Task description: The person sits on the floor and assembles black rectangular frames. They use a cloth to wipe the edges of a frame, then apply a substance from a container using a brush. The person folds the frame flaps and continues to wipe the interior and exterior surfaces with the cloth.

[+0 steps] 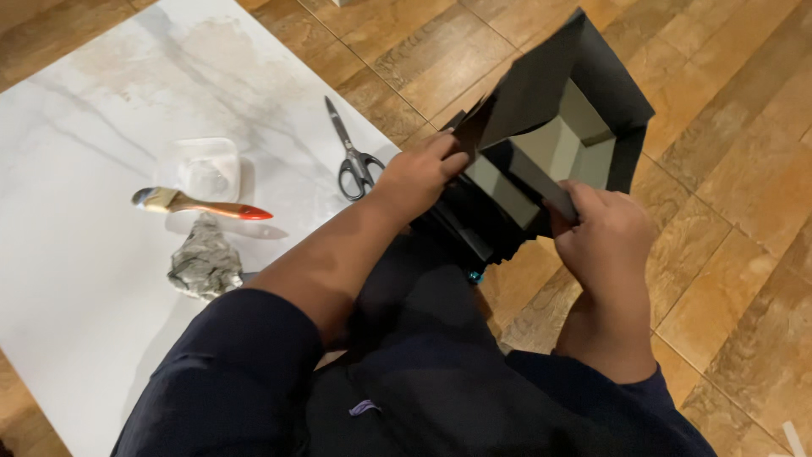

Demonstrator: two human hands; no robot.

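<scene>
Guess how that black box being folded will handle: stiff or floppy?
The black box looks like thin card: its flaps hold flat planes, so probably stiffish yet bendable. Left hand and right hand pinch it easily, so likely light. Open-sided, it may crush.

The floor [727, 279] is laid with brown wood-look tiles in a staggered pattern, with thin pale joints between them. On the left lies a large white marble-patterned slab [76, 279] with faint grey veins, running from near to far. The light is warm and indoor.
</scene>
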